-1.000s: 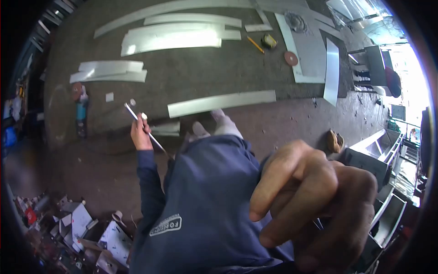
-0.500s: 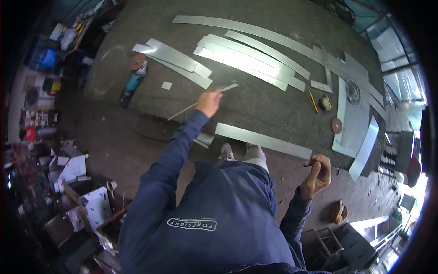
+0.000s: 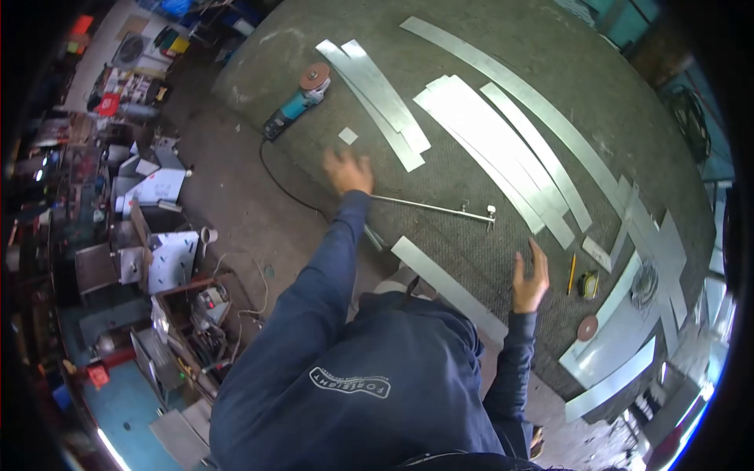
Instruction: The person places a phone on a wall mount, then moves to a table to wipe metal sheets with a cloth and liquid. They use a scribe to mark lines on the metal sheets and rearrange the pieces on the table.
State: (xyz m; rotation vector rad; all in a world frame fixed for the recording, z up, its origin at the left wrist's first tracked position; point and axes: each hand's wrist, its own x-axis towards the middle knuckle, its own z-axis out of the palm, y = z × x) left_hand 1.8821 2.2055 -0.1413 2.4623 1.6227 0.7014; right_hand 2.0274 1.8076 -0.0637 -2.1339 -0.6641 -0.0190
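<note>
My left hand is over the near left of the workbench, fingers spread and slightly blurred, nothing seen in it. Beside its wrist lies a thin metal rod with small fittings at its right end. Just beyond the fingertips is a small pale square. An angle grinder with a reddish disc rests farther left. My right hand is raised above the bench front with thumb and fingers apart, holding nothing. Nearest to it are a flat metal strip along the edge and a stack of shiny strips.
A pencil, a tape measure and a loose cutting disc lie at the right. Sheet metal and a wire coil are beyond them. The grinder's cord hangs over the bench edge. Cluttered shelves stand left.
My view has turned left. My left hand has come off the thin rod, which now lies on the bench. My right hand has moved in over the bench and its fingers have parted.
</note>
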